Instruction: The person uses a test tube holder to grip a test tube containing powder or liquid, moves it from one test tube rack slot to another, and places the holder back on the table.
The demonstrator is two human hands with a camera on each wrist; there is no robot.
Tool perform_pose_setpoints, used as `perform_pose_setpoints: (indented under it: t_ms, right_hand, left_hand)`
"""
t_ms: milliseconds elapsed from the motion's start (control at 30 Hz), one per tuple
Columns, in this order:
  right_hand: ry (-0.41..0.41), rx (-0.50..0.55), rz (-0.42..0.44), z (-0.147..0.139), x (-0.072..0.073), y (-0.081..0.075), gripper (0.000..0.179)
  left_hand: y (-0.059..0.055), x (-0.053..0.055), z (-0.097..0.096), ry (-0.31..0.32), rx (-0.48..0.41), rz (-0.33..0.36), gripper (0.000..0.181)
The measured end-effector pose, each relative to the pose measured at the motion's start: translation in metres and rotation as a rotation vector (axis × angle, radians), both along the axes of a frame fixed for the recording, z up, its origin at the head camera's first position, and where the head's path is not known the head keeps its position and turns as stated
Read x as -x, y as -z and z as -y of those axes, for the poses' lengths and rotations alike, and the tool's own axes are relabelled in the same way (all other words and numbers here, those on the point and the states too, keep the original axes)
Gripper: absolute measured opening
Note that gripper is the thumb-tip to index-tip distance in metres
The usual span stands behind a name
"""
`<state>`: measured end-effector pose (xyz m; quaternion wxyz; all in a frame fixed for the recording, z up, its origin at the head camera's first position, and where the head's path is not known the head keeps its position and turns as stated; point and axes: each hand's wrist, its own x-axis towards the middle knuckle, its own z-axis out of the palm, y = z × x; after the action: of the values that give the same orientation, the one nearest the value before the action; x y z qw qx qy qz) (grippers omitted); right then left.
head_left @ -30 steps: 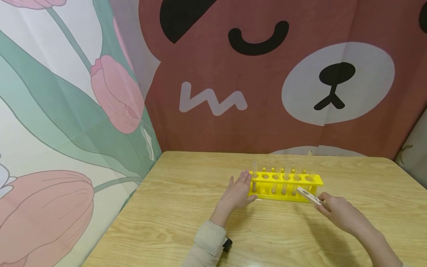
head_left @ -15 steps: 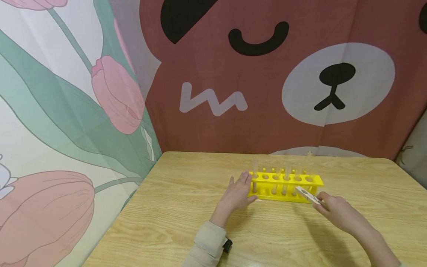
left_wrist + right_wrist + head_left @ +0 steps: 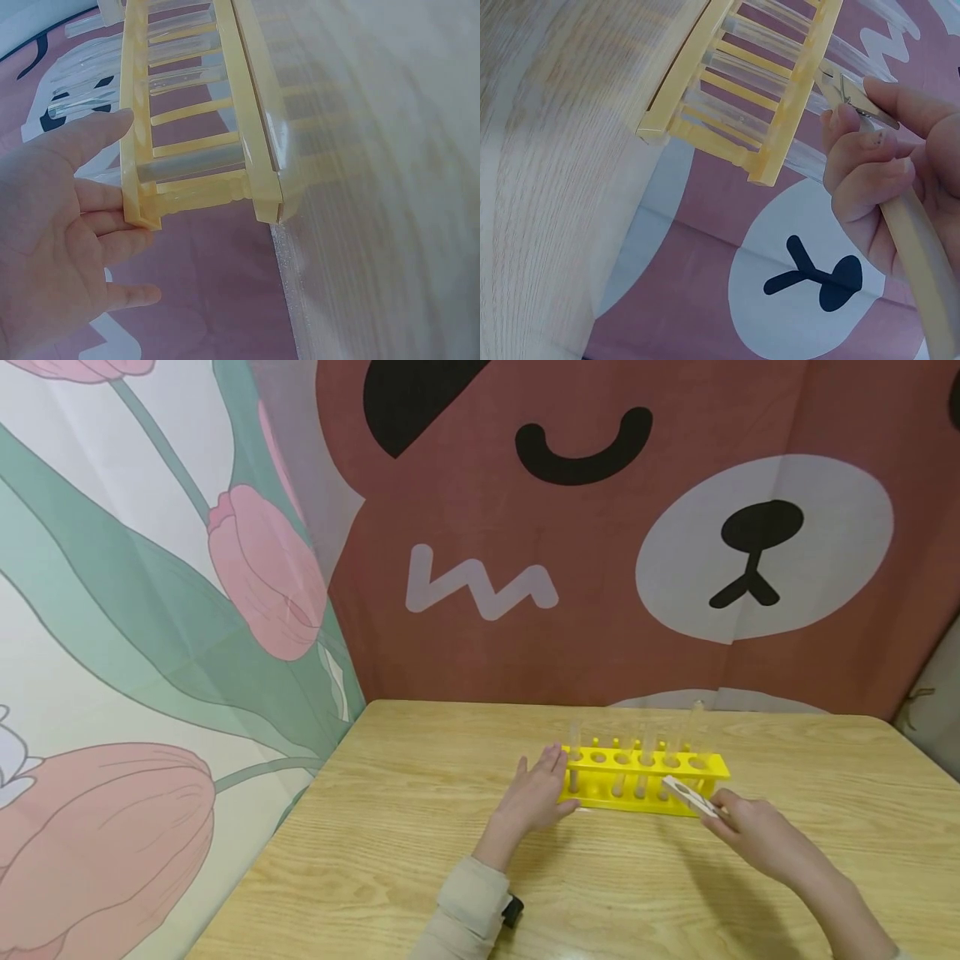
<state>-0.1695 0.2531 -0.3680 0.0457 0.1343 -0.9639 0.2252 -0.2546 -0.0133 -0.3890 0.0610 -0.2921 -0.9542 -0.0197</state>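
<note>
A yellow test tube rack (image 3: 637,765) stands on the table with several clear test tubes (image 3: 647,743) upright in it. My left hand (image 3: 534,789) holds the rack's left end, thumb at the front edge of the top plate and fingertips around the end, as the left wrist view shows. My right hand (image 3: 765,833) grips a wooden test tube holder (image 3: 690,797) with a metal spring, its long handle (image 3: 922,262) running down past the palm. The holder's tip reaches the front of the rack's top plate, toward the right end, and overlaps it in the head view.
The wood-grain table (image 3: 390,827) carries the rack well in from its far edge. Behind it hangs a brown bear-print cloth (image 3: 480,652), with a tulip-print cloth (image 3: 150,635) at the left. A small black object (image 3: 512,911) shows at the left sleeve.
The tip of the test tube holder has shifted slightly left along the rack's front. My left hand and the rack stay in place.
</note>
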Motion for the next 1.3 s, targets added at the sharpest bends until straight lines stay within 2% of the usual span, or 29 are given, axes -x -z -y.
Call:
perform_pose_setpoints:
  t_ms: [1300]
  right_hand:
    - [0.001,0.021,-0.010,0.0057,0.0002,-0.0012,0.015]
  left_hand:
    - [0.0024,0.0010,-0.0013,-0.013,0.009,-0.002,0.073]
